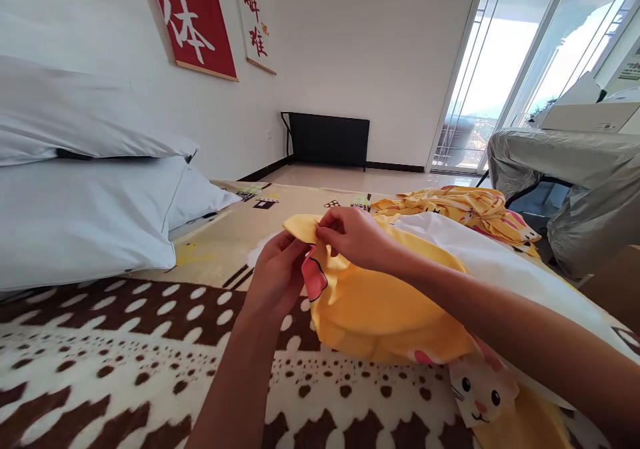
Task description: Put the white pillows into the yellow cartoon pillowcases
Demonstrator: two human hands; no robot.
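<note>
A yellow cloth cover [387,312] lies across the bed in front of me, with a white rabbit-like face [483,392] printed near its lower right end. My left hand [279,269] pinches the cover's edge at its left corner, beside a small pink, dark-lined part [314,279]. Close by, the fingertips of my right hand [353,234] are pressed together on the same edge, and that forearm reaches over the cloth. White fabric [480,255] spreads out to the right, against the yellow cover; whether it runs inside the cover is hidden.
Several white pillows [85,215] are stacked at the left. A brown-and-cream patterned blanket [150,362] covers the near bed. Bunched yellow printed cloth [450,202] lies farther back. On the right stands a table under silvery sheeting [565,162], with a box [580,115]. A black folded panel [330,141] leans by the wall.
</note>
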